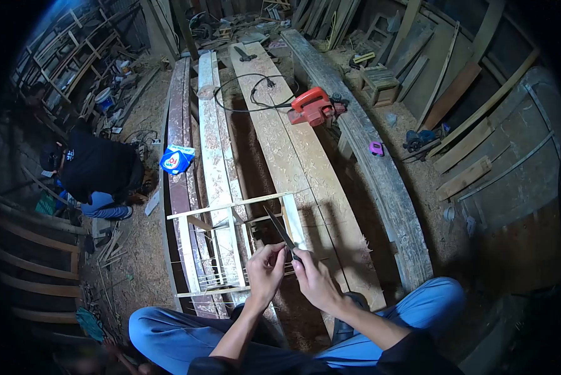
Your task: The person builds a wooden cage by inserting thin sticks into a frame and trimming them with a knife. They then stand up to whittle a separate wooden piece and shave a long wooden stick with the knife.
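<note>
My right hand (317, 281) is wrapped around the handle of a knife (279, 226), whose long dark blade points away from me and to the left. Close beside it, my left hand (266, 274) has its thumb and fingers pinched together near the base of the blade. Whatever sits between those fingertips is too small to make out. Just beyond both hands lies a light wooden frame (185, 253) with crossbars, resting across the boards. Several thin sticks (221, 280) lie along its near side, partly hidden by my left hand.
A red power tool (315, 107) with a black cable (233, 110) sits on the long planks. A pink tape measure (376, 149) lies on the right beam (390, 200). A blue-and-white packet (177, 160) rests at left. Another person (99, 165) crouches on the left. Shavings cover the floor.
</note>
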`<act>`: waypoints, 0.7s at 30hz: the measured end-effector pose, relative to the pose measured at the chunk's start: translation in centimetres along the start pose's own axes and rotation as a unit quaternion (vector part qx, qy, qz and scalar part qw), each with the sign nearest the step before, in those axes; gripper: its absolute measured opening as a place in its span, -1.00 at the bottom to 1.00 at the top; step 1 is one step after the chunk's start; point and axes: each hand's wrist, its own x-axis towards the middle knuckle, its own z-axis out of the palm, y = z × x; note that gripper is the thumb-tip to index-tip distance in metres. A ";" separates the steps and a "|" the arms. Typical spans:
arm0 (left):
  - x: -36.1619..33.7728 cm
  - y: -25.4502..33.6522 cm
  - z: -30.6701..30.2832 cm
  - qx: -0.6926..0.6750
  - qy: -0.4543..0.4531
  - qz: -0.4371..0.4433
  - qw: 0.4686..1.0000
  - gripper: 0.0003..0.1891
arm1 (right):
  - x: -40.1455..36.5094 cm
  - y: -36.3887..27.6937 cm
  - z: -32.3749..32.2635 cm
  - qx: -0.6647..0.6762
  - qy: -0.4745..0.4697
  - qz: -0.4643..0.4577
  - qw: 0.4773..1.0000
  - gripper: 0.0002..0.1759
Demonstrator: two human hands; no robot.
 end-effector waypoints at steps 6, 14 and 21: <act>-0.1 -0.5 -0.4 0.041 0.000 0.032 0.999 -0.88 | -0.2 0.9 0.9 0.008 -0.017 -0.031 0.999 -0.71; -0.3 0.1 -0.5 0.050 0.000 0.054 0.997 -0.89 | -0.4 1.7 0.3 -0.013 -0.015 -0.042 0.999 -0.70; -0.4 -0.3 -0.3 0.087 -0.013 0.092 0.992 -0.88 | -0.7 2.6 -1.3 -0.087 -0.008 -0.101 0.991 -0.70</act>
